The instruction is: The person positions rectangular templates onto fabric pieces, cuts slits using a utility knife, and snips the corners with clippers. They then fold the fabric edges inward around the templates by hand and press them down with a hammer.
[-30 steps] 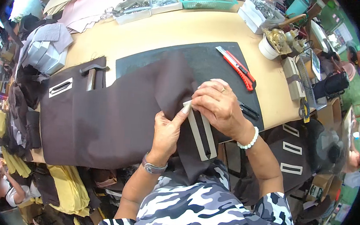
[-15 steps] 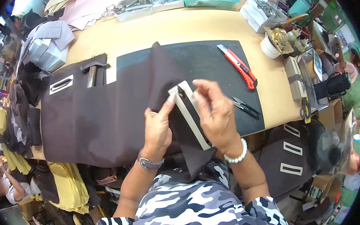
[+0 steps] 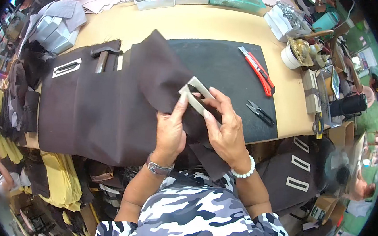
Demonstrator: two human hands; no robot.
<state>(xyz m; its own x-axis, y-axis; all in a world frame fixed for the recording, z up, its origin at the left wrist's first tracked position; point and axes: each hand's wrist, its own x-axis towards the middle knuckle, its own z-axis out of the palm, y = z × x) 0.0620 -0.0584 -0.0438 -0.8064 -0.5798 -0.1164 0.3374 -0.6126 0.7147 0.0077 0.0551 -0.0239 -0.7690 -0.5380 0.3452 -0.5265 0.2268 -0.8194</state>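
Dark brown fabric (image 3: 99, 124) spreads over the table's left and front, with one part raised in both hands. A cream rectangular frame-like patch (image 3: 193, 101) surrounds a slot in the raised part. My left hand (image 3: 170, 132) pinches the fabric at the patch's left corner, thumb on top. My right hand (image 3: 228, 132) has fingers and thumb closed on the patch's right side, which bends between them. Right of the hands, small black thread snips (image 3: 260, 112) and a red utility knife (image 3: 258, 72) lie on a black cutting mat (image 3: 229, 54).
A hammer (image 3: 101, 60) lies on the fabric at left, near another cream-framed slot (image 3: 67, 67). Trays of metal parts (image 3: 156, 2) and a teal basket (image 3: 233, 4) line the back. More framed fabric (image 3: 295, 175) hangs at lower right. A person (image 3: 5, 170) is at far left.
My right hand has come down onto the patch's right side, and the patch now bends. The raised fabric has opened out toward the left. The camera view has shifted slightly.
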